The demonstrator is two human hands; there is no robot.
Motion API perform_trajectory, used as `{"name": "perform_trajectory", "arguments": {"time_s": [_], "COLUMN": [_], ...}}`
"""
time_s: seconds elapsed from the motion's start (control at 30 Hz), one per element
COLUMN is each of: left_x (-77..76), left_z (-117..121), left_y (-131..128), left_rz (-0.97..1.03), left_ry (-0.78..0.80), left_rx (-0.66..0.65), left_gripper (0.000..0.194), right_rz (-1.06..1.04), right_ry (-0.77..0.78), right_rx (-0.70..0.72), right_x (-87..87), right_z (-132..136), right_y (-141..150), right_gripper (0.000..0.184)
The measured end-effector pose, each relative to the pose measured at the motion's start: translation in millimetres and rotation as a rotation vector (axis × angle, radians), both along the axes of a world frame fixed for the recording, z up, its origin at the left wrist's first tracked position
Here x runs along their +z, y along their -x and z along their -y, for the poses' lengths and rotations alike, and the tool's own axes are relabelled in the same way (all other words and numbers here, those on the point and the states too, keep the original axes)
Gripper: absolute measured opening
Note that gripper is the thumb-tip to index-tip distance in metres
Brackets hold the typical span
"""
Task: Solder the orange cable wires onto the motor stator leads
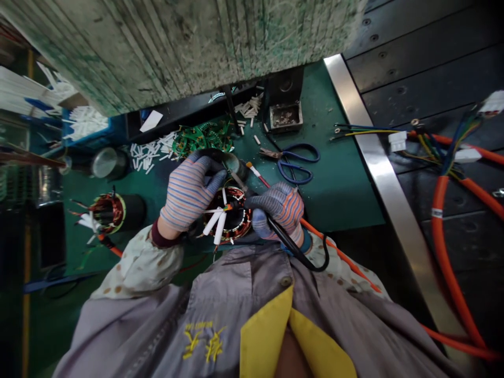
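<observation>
My right hand [279,210], in a striped glove, is wrapped round the black handle of a soldering iron [240,182]. Its metal shaft points up and left, over the near motor stator [238,231], a ring with copper windings. The black cord [293,249] loops below that hand. At the stator's upper left, my left hand [190,190], gloved alike, has its fingers curled in a pinch; what they hold is too small to make out. White sleeves [220,227] on wires stick out of the stator towards me.
Blue-handled scissors [298,161] and a red-handled brush [258,174] lie beyond my hands. Farther back are green circuit boards [205,137], loose white tubes [147,155] and a metal tray [286,115]. A second stator [114,212] lies left; orange cables [439,226] run right. A worn panel [205,47] overhangs the bench.
</observation>
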State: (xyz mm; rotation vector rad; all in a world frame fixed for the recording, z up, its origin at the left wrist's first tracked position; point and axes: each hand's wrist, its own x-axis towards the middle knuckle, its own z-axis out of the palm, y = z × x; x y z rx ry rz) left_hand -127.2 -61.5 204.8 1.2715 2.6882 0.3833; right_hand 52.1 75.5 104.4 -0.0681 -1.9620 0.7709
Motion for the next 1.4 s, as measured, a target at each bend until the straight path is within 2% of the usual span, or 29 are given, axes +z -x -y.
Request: {"name": "perform_trajectory", "arguments": {"time_s": [0.17, 0.4, 0.57, 0.87, 1.2, 1.4], "left_x": [0.1, 3.3, 4.7, -0.3, 16.4, 15.3], "left_z": [0, 1, 2, 8, -8, -9], "left_y": [3, 7, 10, 5, 4, 0], "left_rz": [0.014, 0.076, 0.132, 0.239, -0.018, -0.054], "left_ry": [0.004, -0.040, -0.063, -0.142, 0.152, 0.183], "left_rx": [-0.017, -0.025, -0.029, 0.031, -0.044, -0.046], "left_gripper": [0.018, 0.016, 0.017, 0.022, 0.012, 0.011], "right_rz": [-0.007, 0.008, -0.001, 0.033, 0.000, 0.005], "right_ry": [0.023, 0.027, 0.048, 0.024, 0.007, -0.003], "right_rx": [-0.056, -0.005, -0.033, -0.040, 0.003, 0.014], "right_x": [0.3, 2.5, -0.3, -2.3, -3.1, -2.8], "right_z": [3, -1, 1, 2, 0, 0], "right_y": [-2, -7, -5, -4, -3, -2], "right_gripper": [0.030, 0.030, 0.032, 0.034, 0.023, 0.021]}}
